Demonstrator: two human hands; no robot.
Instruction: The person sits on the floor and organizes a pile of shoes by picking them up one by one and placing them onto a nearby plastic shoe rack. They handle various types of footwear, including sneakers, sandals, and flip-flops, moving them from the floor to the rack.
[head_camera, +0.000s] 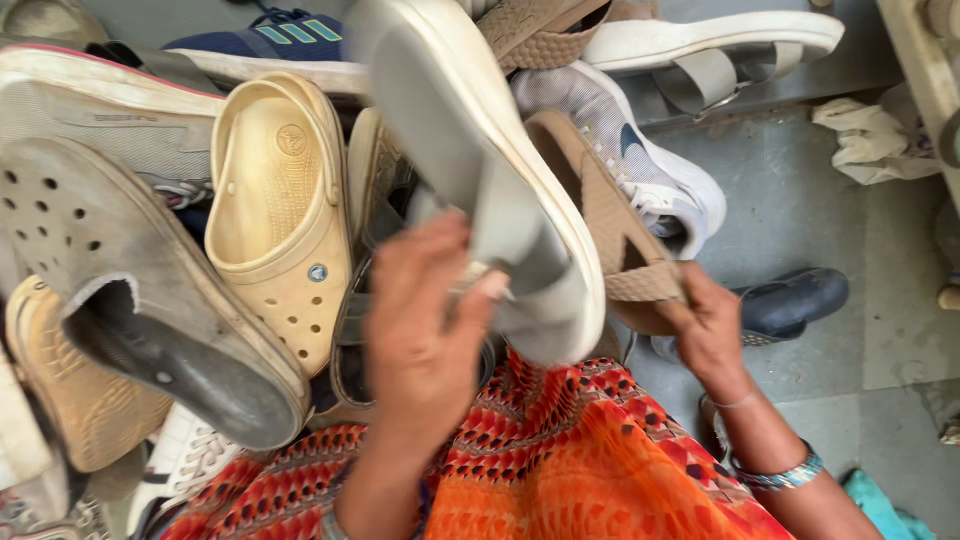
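Presently, a white-soled sandal (500, 190) is being held sole-up above the shoe pile (150, 250), left hand (425, 340) fingers clamped on it; a brown woven sandal (615, 235) is being pinched by its strap in the right hand (712, 335).

Grey tiled floor (830, 210), daylight; pale furniture edge (920, 60) at right.

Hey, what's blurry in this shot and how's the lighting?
Head view: the grey-soled sandal held up by the left hand is smeared by motion, and that hand is soft too; the yellow clog and the right hand on the woven brown sandal look sharper. Light is soft and even, with no glare or hard shadows.
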